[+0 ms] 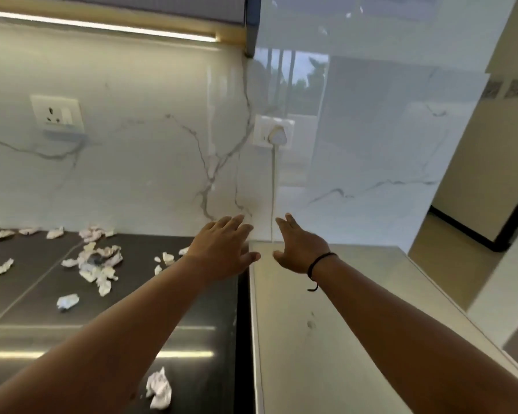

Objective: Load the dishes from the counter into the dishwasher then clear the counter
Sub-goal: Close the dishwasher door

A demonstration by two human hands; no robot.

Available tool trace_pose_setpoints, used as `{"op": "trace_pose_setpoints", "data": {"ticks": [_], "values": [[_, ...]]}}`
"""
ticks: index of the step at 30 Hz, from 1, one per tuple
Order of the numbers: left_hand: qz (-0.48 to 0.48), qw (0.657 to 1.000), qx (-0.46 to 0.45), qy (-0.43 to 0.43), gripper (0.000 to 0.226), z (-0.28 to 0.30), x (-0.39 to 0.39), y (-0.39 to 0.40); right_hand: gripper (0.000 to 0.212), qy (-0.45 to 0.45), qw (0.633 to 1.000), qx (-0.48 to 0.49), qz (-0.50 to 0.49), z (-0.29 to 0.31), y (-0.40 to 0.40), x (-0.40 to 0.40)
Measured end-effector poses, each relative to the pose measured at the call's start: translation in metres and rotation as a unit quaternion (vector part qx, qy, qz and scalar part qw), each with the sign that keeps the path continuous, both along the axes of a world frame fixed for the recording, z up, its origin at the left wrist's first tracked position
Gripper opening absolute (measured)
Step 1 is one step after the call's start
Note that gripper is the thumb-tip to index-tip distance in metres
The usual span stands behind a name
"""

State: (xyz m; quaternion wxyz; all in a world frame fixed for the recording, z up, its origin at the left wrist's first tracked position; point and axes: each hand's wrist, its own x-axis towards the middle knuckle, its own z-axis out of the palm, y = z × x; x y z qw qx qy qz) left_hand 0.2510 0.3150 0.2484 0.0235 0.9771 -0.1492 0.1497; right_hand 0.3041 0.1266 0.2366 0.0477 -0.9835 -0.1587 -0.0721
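— Where were the hands seen?
— The left hand and right hand were stretched forward, fingers straight and slightly spread, nothing held.
— And the paper scraps?
— Scattered on the counter, left of the fingers, untouched.

There is a single view, from a head-worn camera with a wide-angle lens that bends straight edges near the borders. It looks forward and somewhat down from standing height, facing a marble wall at the back of a dark surface. Both forearms enter from the bottom edge and stretch away from the lens, so the left hand and right hand sit near the middle of the picture, close to the wall. A pale surface fills the lower right, with a doorway beyond the right edge.
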Motion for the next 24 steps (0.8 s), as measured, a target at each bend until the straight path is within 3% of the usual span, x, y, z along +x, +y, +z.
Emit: {"op": "trace_pose_setpoints", "data": {"ticks": [8, 13, 18, 24], "values": [[-0.077, 0.98, 0.014, 0.181, 0.075, -0.125, -0.103, -0.056, 0.083, 0.247, 0.966, -0.079, -0.021, -0.168, -0.064, -0.143], [-0.107, 0.956, 0.032, 0.27, 0.081, -0.197, -0.182, -0.095, 0.088, 0.165, 0.986, -0.039, 0.01, -0.211, -0.13, -0.22], [-0.034, 0.974, 0.075, 0.211, 0.092, -0.232, -0.224, -0.113, 0.061, 0.104, 0.993, -0.045, -0.014, -0.226, -0.223, -0.252], [0.022, 0.995, 0.006, 0.094, 0.102, -0.259, -0.227, -0.127, 0.07, 0.062, 0.996, -0.062, 0.022, -0.229, -0.287, -0.222]]}}
